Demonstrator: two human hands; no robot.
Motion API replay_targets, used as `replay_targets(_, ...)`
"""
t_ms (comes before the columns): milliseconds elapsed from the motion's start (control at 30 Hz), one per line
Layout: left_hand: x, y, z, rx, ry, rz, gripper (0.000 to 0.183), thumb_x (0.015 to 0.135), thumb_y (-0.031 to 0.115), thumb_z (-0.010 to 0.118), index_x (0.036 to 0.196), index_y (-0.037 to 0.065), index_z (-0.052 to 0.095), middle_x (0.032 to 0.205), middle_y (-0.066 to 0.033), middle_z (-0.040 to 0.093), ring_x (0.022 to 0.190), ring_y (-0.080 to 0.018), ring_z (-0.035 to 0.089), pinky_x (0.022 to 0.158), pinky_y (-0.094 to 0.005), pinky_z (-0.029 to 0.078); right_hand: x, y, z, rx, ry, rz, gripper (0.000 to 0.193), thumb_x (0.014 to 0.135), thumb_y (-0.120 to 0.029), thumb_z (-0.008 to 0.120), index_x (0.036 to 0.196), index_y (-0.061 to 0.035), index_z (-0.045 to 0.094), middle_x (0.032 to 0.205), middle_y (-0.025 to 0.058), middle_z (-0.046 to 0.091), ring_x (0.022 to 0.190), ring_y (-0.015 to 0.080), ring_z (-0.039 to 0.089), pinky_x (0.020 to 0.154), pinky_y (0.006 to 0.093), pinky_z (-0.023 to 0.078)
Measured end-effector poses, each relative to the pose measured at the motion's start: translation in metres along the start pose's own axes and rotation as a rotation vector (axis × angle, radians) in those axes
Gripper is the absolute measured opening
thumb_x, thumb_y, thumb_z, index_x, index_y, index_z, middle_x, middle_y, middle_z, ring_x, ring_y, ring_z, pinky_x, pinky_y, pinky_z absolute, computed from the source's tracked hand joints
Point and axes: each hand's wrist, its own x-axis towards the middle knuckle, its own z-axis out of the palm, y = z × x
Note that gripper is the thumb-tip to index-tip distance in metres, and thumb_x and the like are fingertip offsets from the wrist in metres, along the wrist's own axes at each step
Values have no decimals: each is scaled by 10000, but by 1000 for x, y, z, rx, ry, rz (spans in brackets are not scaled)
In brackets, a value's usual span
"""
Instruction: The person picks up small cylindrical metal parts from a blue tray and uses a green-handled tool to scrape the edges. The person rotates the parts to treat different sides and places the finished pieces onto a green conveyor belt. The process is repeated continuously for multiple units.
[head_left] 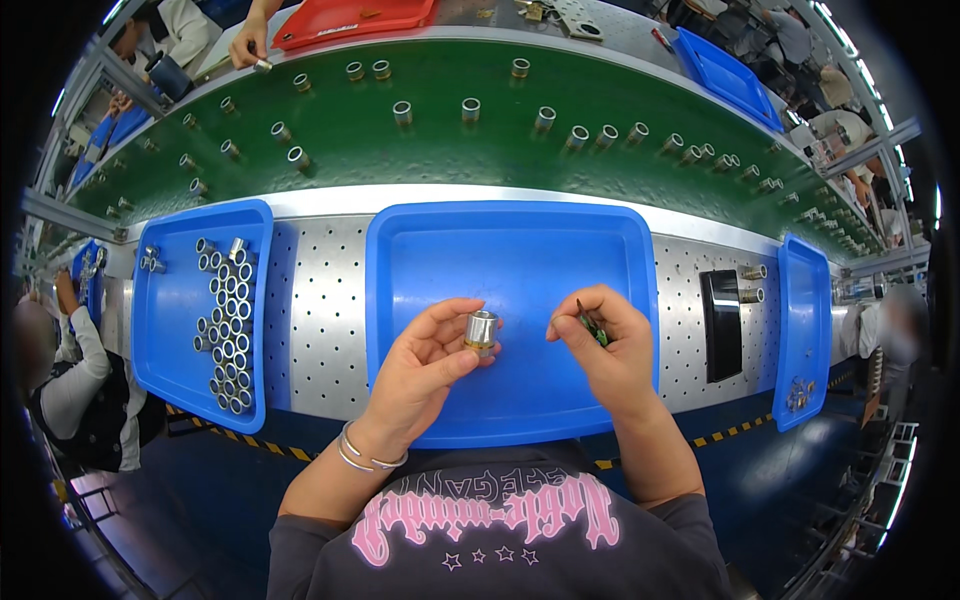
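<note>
Over the middle blue tray (425, 255), my left hand (415, 365) holds a short silver metal sleeve (482, 328) upright between thumb and fingers. The sleeve has an open top and a yellowish band low on its side. To its right, apart from it, my right hand (615, 355) is closed on a small dark green object (593, 326). Fingers cover most of that object, so its kind cannot be told.
A green conveyor belt (350, 125) carrying several sleeves runs beyond the trays. Many sleeves fill part of the left blue tray (170, 340). A black rectangular object (722, 325) lies before the right blue tray (808, 330). Across the belt, another person's hand (248, 45) holds a sleeve.
</note>
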Motion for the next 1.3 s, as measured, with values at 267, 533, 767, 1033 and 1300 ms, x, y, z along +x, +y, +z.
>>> replay_targets(267, -1, -3, 2, 87, 1, 17, 480, 816, -5, 597, 1262, 11, 421, 1103, -116, 557, 1015, -169, 550, 892, -294, 449, 3, -8, 6, -189, -97, 91, 131, 810, -17, 617, 935, 6, 585, 765, 34, 598, 673, 54, 532, 582, 191, 415)
replay_targets(533, 2, 0, -3, 226, -111, -66, 433, 818, -18, 589, 1230, 4, 461, 1046, -105, 584, 961, -148, 566, 862, -262, 457, 6, -4, 8, 35, -288, 280, 124, 822, -57, 619, 920, 18, 614, 793, 35, 621, 721, 62, 542, 637, 208, 443)
replay_targets(767, -3, 9, -3, 724, 133, 122, 113, 787, 0, 623, 895, -9, 653, 844, -85, 656, 726, -141, 619, 670, -248, 498, 9, -10, 5, -77, -273, 268, 116, 836, -82, 609, 896, 16, 618, 765, 34, 621, 724, 58, 536, 633, 210, 434)
replay_targets(1033, -5, 12, 7, 1035, -40, 364, 76, 776, -5, 616, 843, -5, 651, 864, -99, 641, 721, -153, 618, 640, -250, 484, 10, -8, 3, -124, -224, 225, 100, 842, -78, 595, 886, 10, 616, 771, 48, 628, 722, 71, 547, 646, 218, 438)
replay_targets(1300, 4, 5, 6, 311, -61, -12, 422, 853, 28, 563, 1254, 1, 436, 1112, -131, 565, 989, -185, 576, 866, -288, 459, 9, -9, 4, -77, -298, 217, 97, 833, -50, 599, 899, 20, 612, 821, 63, 638, 765, 90, 579, 675, 229, 460)
